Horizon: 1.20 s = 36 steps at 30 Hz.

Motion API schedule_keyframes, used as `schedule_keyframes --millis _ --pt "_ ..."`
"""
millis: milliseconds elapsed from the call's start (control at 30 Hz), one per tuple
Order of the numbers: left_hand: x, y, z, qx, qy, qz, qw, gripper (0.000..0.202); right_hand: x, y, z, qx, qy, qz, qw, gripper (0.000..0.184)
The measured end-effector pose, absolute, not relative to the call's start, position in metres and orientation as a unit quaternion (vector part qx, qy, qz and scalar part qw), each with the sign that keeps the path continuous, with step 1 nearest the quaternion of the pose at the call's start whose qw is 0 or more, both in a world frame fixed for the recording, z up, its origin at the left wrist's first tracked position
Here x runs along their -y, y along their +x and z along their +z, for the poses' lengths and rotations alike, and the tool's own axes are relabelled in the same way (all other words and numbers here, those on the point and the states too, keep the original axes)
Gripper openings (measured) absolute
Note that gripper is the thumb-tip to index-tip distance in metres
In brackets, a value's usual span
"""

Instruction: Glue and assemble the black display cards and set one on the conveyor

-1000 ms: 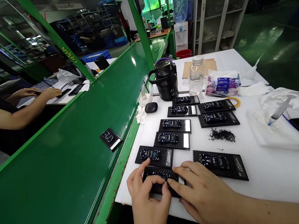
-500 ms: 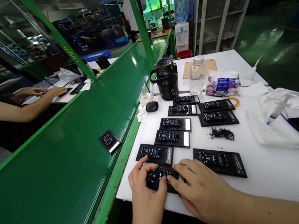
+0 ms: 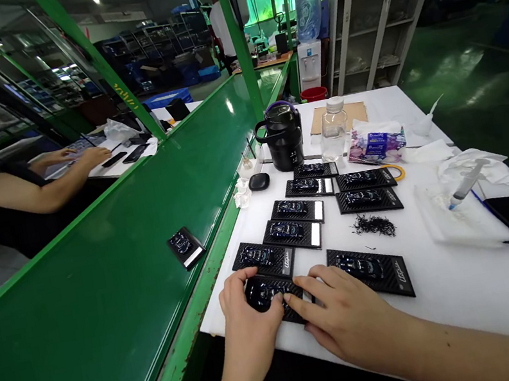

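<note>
At the near edge of the white table, a dark blue model car (image 3: pixel 258 295) sits on a black textured base (image 3: pixel 295 315). My left hand (image 3: pixel 250 324) curls around the car, its thumb on the near side and its fingers on the far side. Reaching in from the right, my right hand (image 3: pixel 346 302) has its index fingertip by the car's end and its other fingers around the base's right end, which they partly hide. Just beyond lies another model car (image 3: pixel 256 256) on its base, and to the right is one more model car (image 3: pixel 359 266) on a lettered base.
Several more mounted cars stand farther back, near black scraps (image 3: pixel 374 226). A syringe (image 3: pixel 468 184) rests on a white pad (image 3: pixel 440 224). Behind are a black jug (image 3: pixel 285 140) and a clear bottle (image 3: pixel 334 131). A green partition (image 3: pixel 106 293) borders the left; a co-worker (image 3: pixel 14 185) sits beyond.
My hands keep their hold on the same car and base, with only slight finger movement. The view has shifted a little. The co-worker's hand has drawn back from a dark flat object.
</note>
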State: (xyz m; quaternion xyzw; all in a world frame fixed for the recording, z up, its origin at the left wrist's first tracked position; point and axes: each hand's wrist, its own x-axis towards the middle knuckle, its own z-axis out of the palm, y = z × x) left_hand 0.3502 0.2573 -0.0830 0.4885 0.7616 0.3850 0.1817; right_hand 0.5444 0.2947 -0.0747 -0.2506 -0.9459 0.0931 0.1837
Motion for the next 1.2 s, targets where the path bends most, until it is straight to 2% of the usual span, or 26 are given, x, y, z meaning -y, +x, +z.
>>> schedule_keyframes --millis 300,700,1200 --pt "-0.2588 0.3441 -0.082 -0.754 0.5 0.372 0.206 0.042 -0.2955 0.5429 -0.075 0.947 -0.25 0.084 0.182 0.039" --pt "-0.2554 0.3445 -0.0844 -0.731 0.531 0.39 0.179 0.041 -0.2919 0.5374 -0.0782 0.951 -0.258 0.03 0.168 0.042" --pt "-0.264 0.344 -0.0758 -0.737 0.537 0.367 0.186 0.039 -0.2903 0.5391 -0.0777 0.95 -0.261 0.042 0.164 0.042"
